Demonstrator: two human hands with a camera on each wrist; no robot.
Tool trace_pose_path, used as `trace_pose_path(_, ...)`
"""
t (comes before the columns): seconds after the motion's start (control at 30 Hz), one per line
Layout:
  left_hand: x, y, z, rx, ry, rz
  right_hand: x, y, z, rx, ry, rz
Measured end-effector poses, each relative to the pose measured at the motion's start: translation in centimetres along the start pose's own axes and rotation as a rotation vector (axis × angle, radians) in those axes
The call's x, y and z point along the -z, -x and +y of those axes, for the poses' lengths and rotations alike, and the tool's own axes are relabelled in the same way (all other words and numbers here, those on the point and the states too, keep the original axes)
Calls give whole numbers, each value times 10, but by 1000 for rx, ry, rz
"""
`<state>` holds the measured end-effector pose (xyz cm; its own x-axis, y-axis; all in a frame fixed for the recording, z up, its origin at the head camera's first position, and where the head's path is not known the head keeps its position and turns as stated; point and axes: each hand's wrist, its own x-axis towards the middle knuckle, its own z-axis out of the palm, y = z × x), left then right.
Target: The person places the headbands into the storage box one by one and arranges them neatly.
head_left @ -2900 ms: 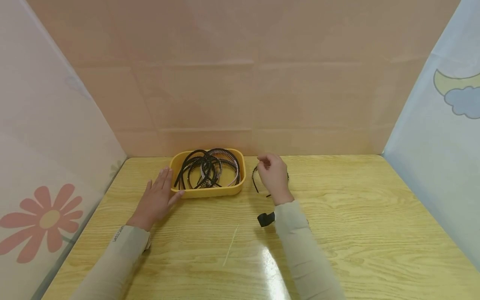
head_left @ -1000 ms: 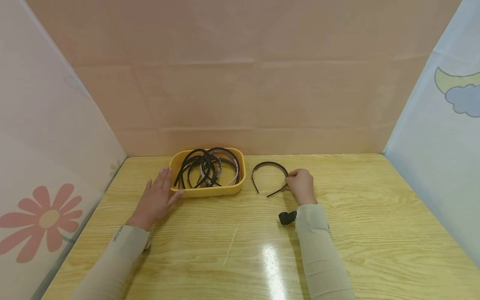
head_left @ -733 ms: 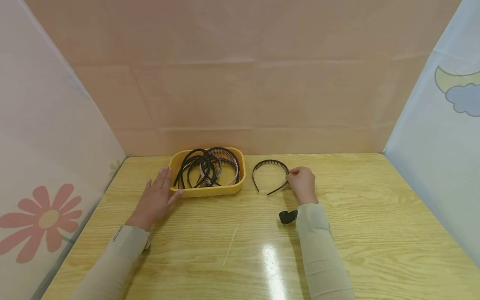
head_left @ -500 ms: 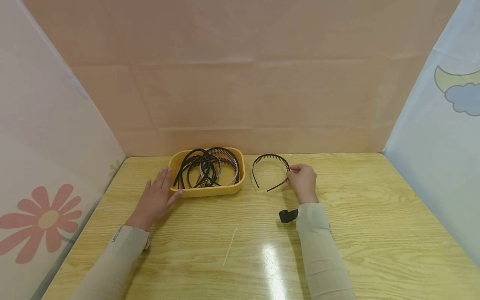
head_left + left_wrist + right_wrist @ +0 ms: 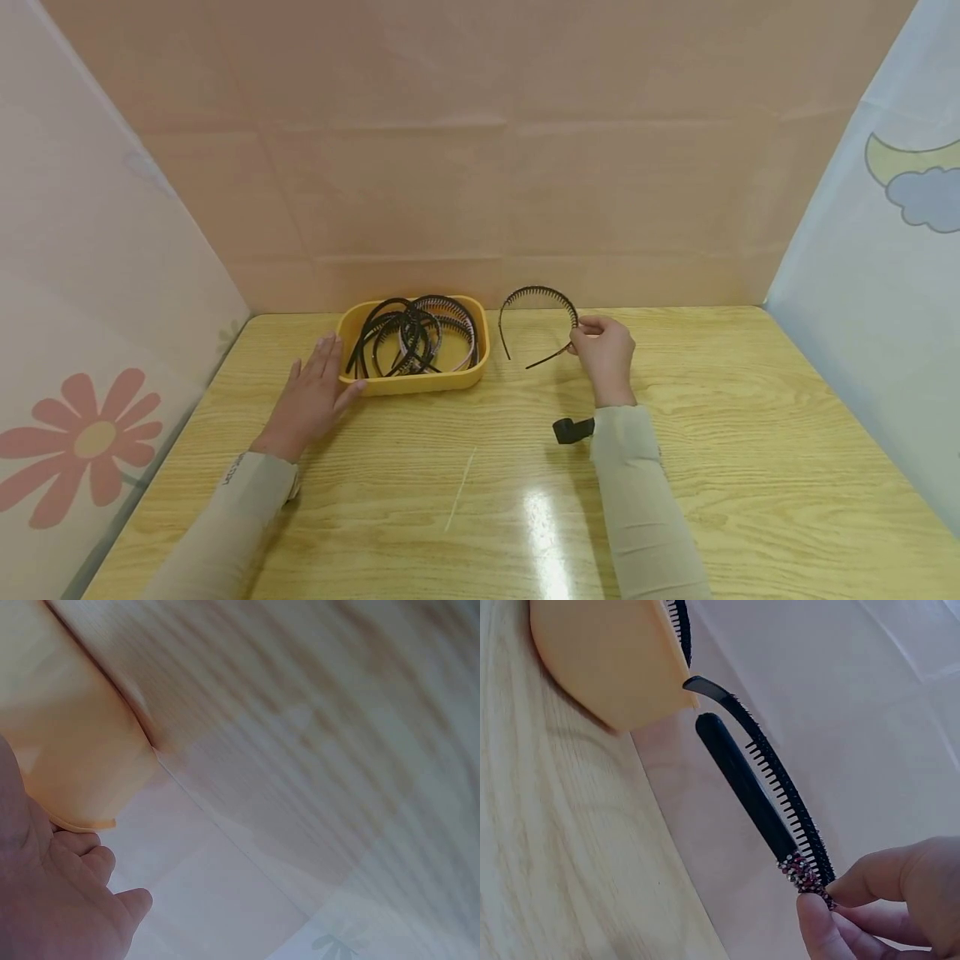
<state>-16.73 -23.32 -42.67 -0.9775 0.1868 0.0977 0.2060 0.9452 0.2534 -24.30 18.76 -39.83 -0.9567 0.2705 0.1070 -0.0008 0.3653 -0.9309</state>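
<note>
My right hand (image 5: 606,350) pinches a black toothed headband (image 5: 537,290) by its right side, holding it raised over the table. Up close in the right wrist view, thumb and fingers grip the headband (image 5: 742,787) where small red and silver beads cover it; its free ends point toward the bin. My left hand (image 5: 307,400) lies with straight fingers against the left end of a yellow bin (image 5: 420,384), the thumb by its front rim. Several black and pale headbands (image 5: 412,333) lie tangled inside. The left wrist view shows the fingertips (image 5: 97,859) at the bin's rim.
The wood-grain table (image 5: 480,500) reaches a peach back sheet (image 5: 510,167) just behind the bin. Pale printed panels stand at left (image 5: 97,250) and right (image 5: 885,292). A black strap piece (image 5: 573,431) sticks out from the right cuff.
My right hand went from above the headband to its right side and pinched it. Headband and hand then rose off the table, shifting slightly left lately. The left hand stayed put.
</note>
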Motion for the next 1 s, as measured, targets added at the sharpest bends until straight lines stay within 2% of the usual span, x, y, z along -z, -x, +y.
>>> trace_pose_path(0.37, 2, 1, 2, -2, 4, 5, -23, 9, -11, -8, -237, -55)
trace_pose_path(0.77, 4, -1, 4, 1, -2, -4, -46, 23, -25, 22, -288, -74)
trace_pose_path(1.0, 2, -1, 1, -1, -1, -5, -68, 35, -26, 59, -256, -112)
